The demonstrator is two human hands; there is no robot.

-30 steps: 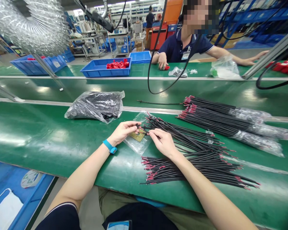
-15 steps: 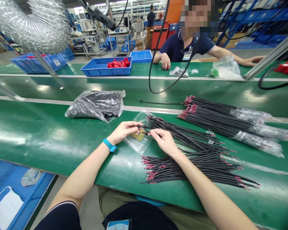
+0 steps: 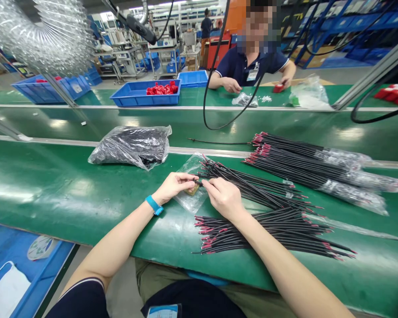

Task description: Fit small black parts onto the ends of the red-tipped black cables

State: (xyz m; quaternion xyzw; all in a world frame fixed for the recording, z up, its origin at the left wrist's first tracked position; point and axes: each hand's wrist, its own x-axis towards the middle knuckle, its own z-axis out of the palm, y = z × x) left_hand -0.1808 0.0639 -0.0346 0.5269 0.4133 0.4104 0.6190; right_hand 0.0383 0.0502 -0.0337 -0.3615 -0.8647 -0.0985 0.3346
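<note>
My left hand (image 3: 173, 186), with a blue band at the wrist, pinches a small black part (image 3: 195, 179) between thumb and fingers. Right beside it, the closed fingers of my right hand (image 3: 224, 198) grip a black cable (image 3: 200, 182) near its end. The two pieces meet or nearly meet; my fingertips hide the exact contact. Below them lies a flat clear plastic bag (image 3: 188, 204) with a yellowish piece (image 3: 193, 191) on or in it. Loose black cables with red wire ends (image 3: 252, 181) spread beside my right hand, and another pile (image 3: 248, 232) lies under my right forearm.
A clear bag of black parts (image 3: 129, 145) sits left of my hands. Wrapped cable bundles (image 3: 318, 163) lie at the right. Across the bench, a co-worker (image 3: 252, 66) holds a red part (image 3: 278, 88) near a blue tray (image 3: 128, 98). A hanging black cord (image 3: 204, 104) loops over the middle.
My right hand has shifted slightly left and turned, bringing the cable end closer against the black part. Across the bench, the co-worker has drawn both arms inward and now holds a red part.
</note>
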